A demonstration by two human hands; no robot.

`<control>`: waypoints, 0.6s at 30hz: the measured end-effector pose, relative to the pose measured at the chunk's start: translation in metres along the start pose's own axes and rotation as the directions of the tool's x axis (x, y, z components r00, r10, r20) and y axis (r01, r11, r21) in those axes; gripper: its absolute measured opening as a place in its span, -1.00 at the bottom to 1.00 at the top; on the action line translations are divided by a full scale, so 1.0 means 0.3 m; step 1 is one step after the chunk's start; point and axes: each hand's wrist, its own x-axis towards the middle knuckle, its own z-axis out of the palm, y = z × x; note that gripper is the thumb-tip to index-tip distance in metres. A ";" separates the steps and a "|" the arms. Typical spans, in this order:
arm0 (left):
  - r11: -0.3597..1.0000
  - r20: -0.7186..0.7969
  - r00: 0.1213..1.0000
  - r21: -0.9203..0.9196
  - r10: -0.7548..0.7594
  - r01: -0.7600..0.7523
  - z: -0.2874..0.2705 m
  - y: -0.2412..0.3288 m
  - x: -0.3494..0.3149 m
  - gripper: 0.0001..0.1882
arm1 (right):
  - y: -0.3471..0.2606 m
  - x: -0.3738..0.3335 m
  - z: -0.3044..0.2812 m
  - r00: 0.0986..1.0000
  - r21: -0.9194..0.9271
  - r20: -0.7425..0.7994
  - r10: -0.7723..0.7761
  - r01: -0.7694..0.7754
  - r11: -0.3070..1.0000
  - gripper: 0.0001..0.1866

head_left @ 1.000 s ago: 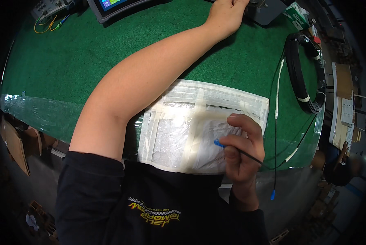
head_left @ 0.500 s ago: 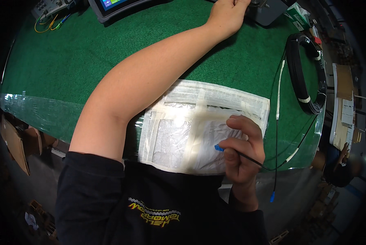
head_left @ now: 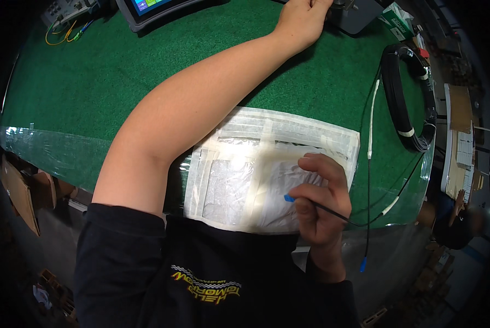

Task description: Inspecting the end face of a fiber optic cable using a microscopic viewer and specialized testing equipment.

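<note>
Right grip (head_left: 326, 206) pinches blue cable connector (head_left: 289, 198); left grip (head_left: 304, 24) at dark device (head_left: 357, 21), closure unclear. Likely prepping; next needs steadiness.

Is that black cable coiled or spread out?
Mostly coiled: the black cable forms a ring bound with white bands; two blue-tipped ends run off it, one held in the right hand.

We are holding our left arm (head_left: 196, 98) bent at the elbow (head_left: 152, 153), its forearm (head_left: 228, 76) slanting away to the right, fingers of the left hand (head_left: 305, 24) curling. We are pinching with two fingertips (head_left: 304, 191) of our right hand (head_left: 327, 205), another finger (head_left: 326, 167) arching above them.
</note>
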 end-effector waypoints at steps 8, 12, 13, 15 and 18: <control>0.995 -0.037 0.995 0.043 0.096 -0.094 -0.006 -0.004 -0.001 -0.34 | 0.006 -0.002 0.005 1.000 0.024 -0.014 -0.020 0.020 1.000 -0.74; 1.000 0.015 1.000 0.022 -0.001 0.001 -0.017 0.034 -0.011 -0.34 | 0.001 0.005 0.006 0.999 0.037 -0.028 -0.027 0.028 0.999 -0.73; 0.999 -0.010 1.000 0.042 0.013 -0.012 -0.016 0.025 -0.004 -0.34 | -0.002 0.006 0.007 0.999 0.023 -0.010 -0.032 0.033 0.999 -0.73; 1.000 0.028 1.000 0.027 -0.008 0.007 -0.023 0.049 -0.026 -0.34 | 0.003 0.004 0.007 0.999 0.003 0.002 -0.034 0.034 0.999 -0.73; 0.998 -0.011 0.998 0.041 0.056 -0.055 -0.016 0.001 -0.003 -0.34 | -0.002 0.005 0.004 1.000 0.044 -0.022 -0.022 0.023 0.999 -0.74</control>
